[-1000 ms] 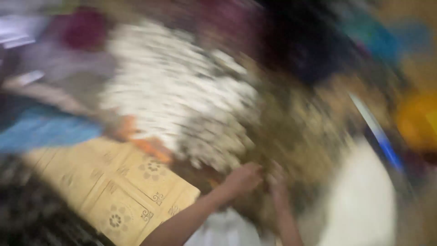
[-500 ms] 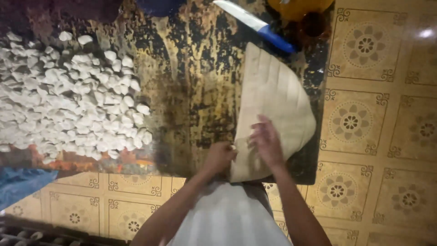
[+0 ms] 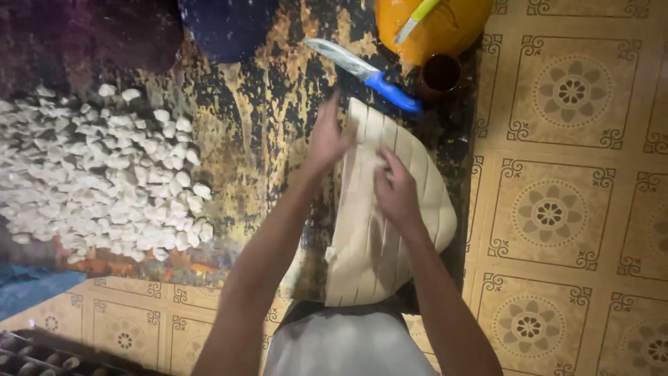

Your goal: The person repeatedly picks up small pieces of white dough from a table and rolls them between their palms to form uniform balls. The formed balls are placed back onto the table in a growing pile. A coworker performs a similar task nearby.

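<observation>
Hands press dough sheet beside knife.

Pile of small white dough pieces covers the left of the dark mat. Blue-handled knife lies near the mat's far edge, just beside a brown cup and an orange container. Patterned yellow tile floor runs along the right.
</observation>
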